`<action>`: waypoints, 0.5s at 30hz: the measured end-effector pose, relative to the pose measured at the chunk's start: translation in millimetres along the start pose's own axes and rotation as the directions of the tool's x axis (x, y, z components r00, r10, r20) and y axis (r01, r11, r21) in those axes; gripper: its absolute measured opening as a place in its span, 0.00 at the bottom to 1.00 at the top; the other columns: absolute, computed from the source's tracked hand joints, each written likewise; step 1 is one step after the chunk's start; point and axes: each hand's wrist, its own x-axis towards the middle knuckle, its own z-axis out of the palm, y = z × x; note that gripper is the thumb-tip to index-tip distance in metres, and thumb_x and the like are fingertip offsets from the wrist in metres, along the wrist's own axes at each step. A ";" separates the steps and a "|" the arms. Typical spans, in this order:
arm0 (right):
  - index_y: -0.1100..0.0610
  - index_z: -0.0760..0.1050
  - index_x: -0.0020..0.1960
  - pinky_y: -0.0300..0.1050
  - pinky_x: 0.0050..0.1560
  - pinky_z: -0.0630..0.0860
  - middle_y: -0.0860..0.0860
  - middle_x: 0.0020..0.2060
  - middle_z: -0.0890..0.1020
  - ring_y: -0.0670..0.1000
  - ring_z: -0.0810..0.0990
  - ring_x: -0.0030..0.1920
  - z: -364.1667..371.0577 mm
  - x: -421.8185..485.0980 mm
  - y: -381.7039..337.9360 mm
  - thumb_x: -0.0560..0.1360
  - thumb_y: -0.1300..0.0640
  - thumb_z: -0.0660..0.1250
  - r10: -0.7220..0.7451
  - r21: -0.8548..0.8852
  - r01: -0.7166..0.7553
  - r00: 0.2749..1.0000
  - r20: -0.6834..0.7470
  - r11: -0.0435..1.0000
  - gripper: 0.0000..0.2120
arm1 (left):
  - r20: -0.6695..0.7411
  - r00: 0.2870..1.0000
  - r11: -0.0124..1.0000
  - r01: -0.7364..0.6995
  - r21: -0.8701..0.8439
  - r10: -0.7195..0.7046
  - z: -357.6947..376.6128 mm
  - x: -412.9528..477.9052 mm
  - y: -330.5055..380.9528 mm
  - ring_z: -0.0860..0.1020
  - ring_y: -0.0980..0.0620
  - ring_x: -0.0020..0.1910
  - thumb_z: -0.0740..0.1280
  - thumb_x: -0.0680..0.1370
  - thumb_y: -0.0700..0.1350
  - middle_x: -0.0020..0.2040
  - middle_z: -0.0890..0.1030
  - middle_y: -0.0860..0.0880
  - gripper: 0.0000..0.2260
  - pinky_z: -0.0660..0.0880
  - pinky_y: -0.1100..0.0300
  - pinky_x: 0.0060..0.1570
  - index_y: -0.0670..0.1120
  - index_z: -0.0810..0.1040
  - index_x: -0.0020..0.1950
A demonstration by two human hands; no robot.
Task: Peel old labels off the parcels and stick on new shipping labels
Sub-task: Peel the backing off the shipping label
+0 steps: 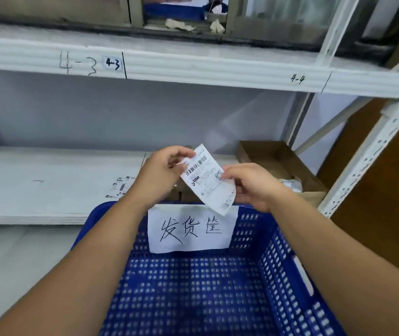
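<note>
Above blue basket [278,251]: shipping label [208,180], pinched in the grip of left hand [159,173] and right hand [254,185]. Basket: handwritten paper sign [188,229] on far wall. Open cardboard box [278,161] on shelf [48,185]: crumpled white paper [291,184] inside. More labels [121,187] flat on shelf.

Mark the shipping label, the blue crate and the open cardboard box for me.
shipping label [200,166], head view, printed barcode area.
blue crate [278,263], head view, right side wall.
cardboard box [266,156], head view, bare inside.

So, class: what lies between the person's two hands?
A shipping label, held at opposite edges by the left hand and the right hand; the head view shows it.
</note>
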 end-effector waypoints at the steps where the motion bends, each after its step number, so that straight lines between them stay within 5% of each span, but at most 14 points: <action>1: 0.60 0.80 0.51 0.39 0.31 0.79 0.54 0.39 0.83 0.48 0.83 0.31 0.2 -8.1 0.3 0.77 0.66 0.63 -0.002 -0.001 0.002 1.000 -0.006 1.000 0.08 | 0.004 1.000 1.000 0.011 0.023 -0.011 0.4 -6.2 6.8 0.78 0.57 0.50 0.63 0.78 0.33 0.50 0.81 0.56 0.14 0.73 0.63 0.51 0.53 0.79 0.48; 4: 0.60 0.79 0.47 0.43 0.39 0.82 0.55 0.42 0.85 0.50 0.84 0.39 -0.4 -31.5 6.3 0.78 0.65 0.63 0.027 -0.041 -0.027 1.000 0.011 0.999 0.06 | -0.047 0.998 0.994 0.041 0.100 -0.036 1.2 -27.4 16.6 0.78 0.57 0.51 0.62 0.78 0.34 0.53 0.80 0.54 0.12 0.73 0.66 0.51 0.51 0.79 0.49; 7: 0.63 0.79 0.53 0.46 0.45 0.83 0.52 0.42 0.86 0.49 0.85 0.44 0.9 -55.4 21.8 0.79 0.64 0.64 0.068 -0.090 -0.061 0.995 0.076 0.994 0.07 | -0.130 0.991 0.987 0.057 0.153 -0.037 2.1 -50.7 21.1 0.78 0.55 0.48 0.64 0.77 0.35 0.55 0.79 0.51 0.11 0.68 0.77 0.36 0.50 0.79 0.47; 9: 0.62 0.79 0.56 0.46 0.45 0.82 0.53 0.45 0.87 0.51 0.85 0.46 5.1 -67.5 33.2 0.79 0.63 0.64 0.085 -0.013 -0.084 0.994 0.075 0.996 0.08 | -0.163 0.986 0.973 0.021 0.229 0.018 6.4 -67.2 22.7 0.73 0.54 0.58 0.67 0.76 0.35 0.60 0.72 0.52 0.10 0.67 0.80 0.42 0.51 0.79 0.46; 11: 0.63 0.78 0.58 0.45 0.42 0.82 0.56 0.48 0.86 0.53 0.84 0.48 10.2 -75.5 42.5 0.80 0.63 0.64 0.090 0.127 -0.095 0.995 0.044 0.987 0.09 | -0.172 0.971 0.909 -0.083 0.407 0.166 14.1 -85.4 24.0 0.64 0.52 0.64 0.71 0.74 0.39 0.63 0.69 0.51 0.06 0.65 0.69 0.59 0.50 0.82 0.46; 13: 0.63 0.78 0.58 0.47 0.43 0.82 0.57 0.47 0.85 0.54 0.84 0.46 14.2 -81.8 48.1 0.81 0.63 0.61 0.097 0.288 -0.102 0.995 0.033 0.952 0.09 | -0.073 0.957 0.838 -0.207 0.505 0.280 24.2 -101.2 23.7 0.65 0.51 0.62 0.74 0.71 0.46 0.58 0.72 0.55 0.04 0.64 0.53 0.64 0.51 0.84 0.46; 15: 0.64 0.77 0.56 0.45 0.42 0.81 0.56 0.44 0.85 0.53 0.83 0.43 17.2 -87.6 51.8 0.82 0.63 0.59 0.113 0.446 -0.129 0.992 0.063 0.886 0.09 | 0.047 0.961 0.818 -0.256 0.515 0.271 35.5 -116.3 27.5 0.69 0.54 0.59 0.73 0.71 0.51 0.53 0.74 0.59 0.07 0.58 0.58 0.61 0.52 0.84 0.46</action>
